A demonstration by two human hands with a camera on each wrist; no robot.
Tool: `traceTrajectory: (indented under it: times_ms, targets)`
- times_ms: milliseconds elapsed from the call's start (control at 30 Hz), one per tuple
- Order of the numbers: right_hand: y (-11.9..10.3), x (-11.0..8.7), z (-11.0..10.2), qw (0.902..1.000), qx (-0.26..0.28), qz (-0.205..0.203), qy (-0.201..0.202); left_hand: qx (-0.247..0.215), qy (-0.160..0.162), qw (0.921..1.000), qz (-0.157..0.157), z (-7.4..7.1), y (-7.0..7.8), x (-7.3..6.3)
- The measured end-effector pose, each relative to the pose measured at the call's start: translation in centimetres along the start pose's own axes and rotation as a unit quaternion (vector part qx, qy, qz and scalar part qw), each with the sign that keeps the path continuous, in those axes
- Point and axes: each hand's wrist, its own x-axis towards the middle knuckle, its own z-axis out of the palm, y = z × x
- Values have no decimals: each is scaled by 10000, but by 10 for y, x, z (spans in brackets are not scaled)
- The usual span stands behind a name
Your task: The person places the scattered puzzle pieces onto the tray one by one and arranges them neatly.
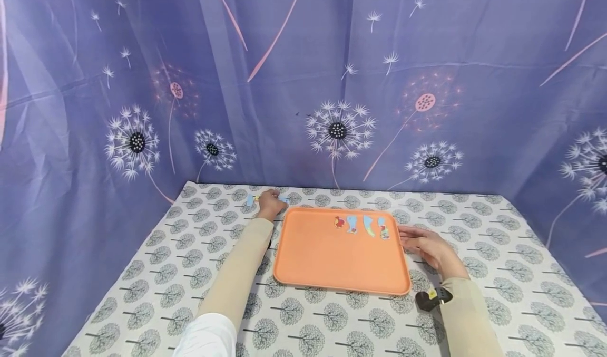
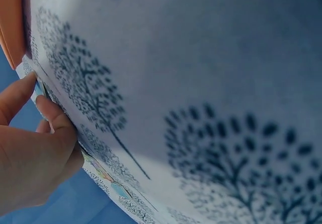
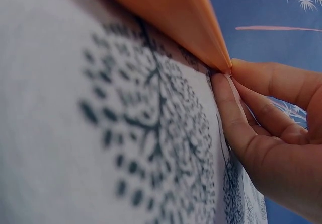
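Observation:
An orange tray (image 1: 327,257) lies on the tablecloth, with several small cut-out picture pieces near its far right corner. Among these are a red piece (image 1: 339,222), a curved blue and yellow piece (image 1: 368,226) and a blue piece (image 1: 351,224). Beyond the tray's far left corner, my left hand (image 1: 271,204) pinches a light blue picture piece (image 2: 39,89) between thumb and finger, partly hidden by the fingertips. Another colourful piece (image 1: 250,200) lies just left of that hand. My right hand (image 1: 429,246) holds the tray's right rim, thumb and finger meeting at the edge (image 3: 224,63).
The table has a white cloth (image 1: 313,315) printed with grey trees. Behind it and at both sides hangs a purple curtain (image 1: 284,109) with dandelions. A dark wrist device (image 1: 429,299) sits at the right sleeve, close to the tray's near right corner.

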Motion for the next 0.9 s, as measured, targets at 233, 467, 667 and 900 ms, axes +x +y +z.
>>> traceTrajectory:
  times_ms: [233, 467, 667, 900]
  targets:
    - [2, 0, -1, 10000, -16, -12, -58, -168, 67, 9997, 133, 0, -4, 2]
    - [2, 0, 1, 10000, 0, 2, -55, -712, 39, 9970, 305, -4, -10, 0]
    - [2, 2, 0, 10000, -17, 15, -20, -1461, -186, 9891, -44, -12, -12, -2]
    - [0, 2, 0, 10000, 41, 25, -49, -2094, -571, 9759, -210, -21, -9, -5]
